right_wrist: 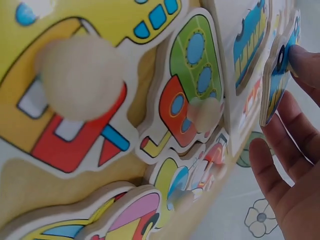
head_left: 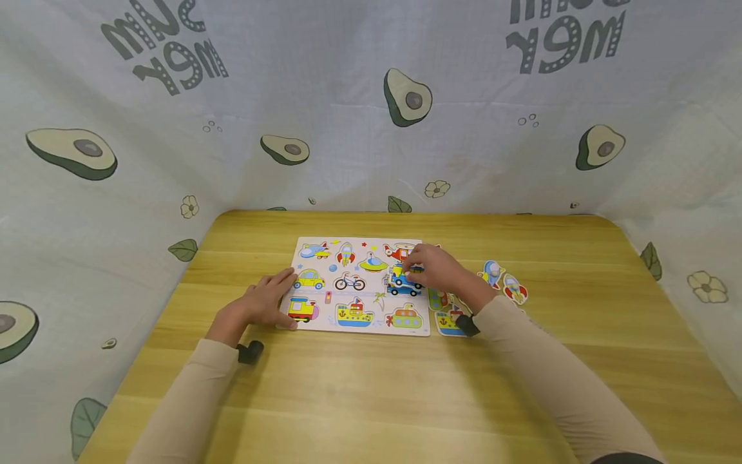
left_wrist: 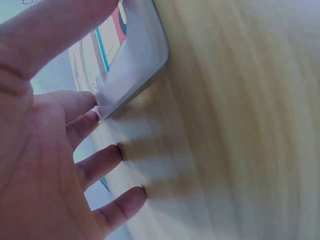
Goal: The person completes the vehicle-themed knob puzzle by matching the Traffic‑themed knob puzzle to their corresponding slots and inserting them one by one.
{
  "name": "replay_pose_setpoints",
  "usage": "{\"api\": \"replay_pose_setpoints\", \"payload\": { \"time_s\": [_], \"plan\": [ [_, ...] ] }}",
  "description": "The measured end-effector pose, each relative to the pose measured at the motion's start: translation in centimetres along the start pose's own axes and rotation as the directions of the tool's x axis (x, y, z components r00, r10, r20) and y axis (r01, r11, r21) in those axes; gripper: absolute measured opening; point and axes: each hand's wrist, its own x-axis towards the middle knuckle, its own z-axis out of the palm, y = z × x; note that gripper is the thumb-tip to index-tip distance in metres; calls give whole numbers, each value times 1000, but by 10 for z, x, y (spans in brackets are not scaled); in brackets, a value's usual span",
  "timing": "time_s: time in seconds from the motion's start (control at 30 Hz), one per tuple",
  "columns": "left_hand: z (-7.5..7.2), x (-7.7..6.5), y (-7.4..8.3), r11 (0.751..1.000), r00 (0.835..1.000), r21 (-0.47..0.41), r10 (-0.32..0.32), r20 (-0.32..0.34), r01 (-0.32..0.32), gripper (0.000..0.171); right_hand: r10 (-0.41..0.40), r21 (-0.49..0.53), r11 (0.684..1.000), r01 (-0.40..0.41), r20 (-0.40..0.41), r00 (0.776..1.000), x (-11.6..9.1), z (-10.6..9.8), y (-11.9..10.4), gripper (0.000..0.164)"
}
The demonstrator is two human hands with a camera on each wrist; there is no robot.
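Note:
A white puzzle board [head_left: 379, 322] printed with colourful vehicles lies flat on the table. At its left edge is my left hand [head_left: 265, 301], fingers spread along the side and thumb by the near corner. The left wrist view shows this hand's fingertips around the board's rounded corner [left_wrist: 150, 55], with nothing gripped. My right hand [head_left: 439, 265] pinches a blue and yellow truck puzzle piece [head_left: 400, 273] over the board's right side, overlapping the printed blue truck [head_left: 404, 290]. Seen from the right wrist, the truck piece [right_wrist: 276, 75] is tilted, apart from its printed picture [right_wrist: 250, 45].
Loose knobbed pieces lie right of the board: a ship [head_left: 447, 324], a green submarine [head_left: 436, 299], an airplane [head_left: 492, 273] and a rocket [head_left: 514, 289]. Several overlap, among them a train piece [right_wrist: 135, 215]. A printed curtain [head_left: 348, 180] hangs behind the wooden table [head_left: 348, 393].

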Motion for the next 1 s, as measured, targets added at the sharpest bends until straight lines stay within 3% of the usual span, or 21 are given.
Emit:
{"api": "replay_pose_setpoints", "payload": {
  "time_s": [0.57,0.87,1.0],
  "plan": [
    [1,0,0,1000,1000,-12,-26,-5,26,111,-63,-41,997,61,-46,997,3,17,5,12],
    [-1,1,8,1000,1000,-11,-6,18,6,110,11,-27,1000,-12,-24,1000,1,18,5,14],
    [-1,-1,5,1000,1000,6,-13,11,12,110,-10,2,1000,10,-4,1000,2,19,2,13]
  ]
}}
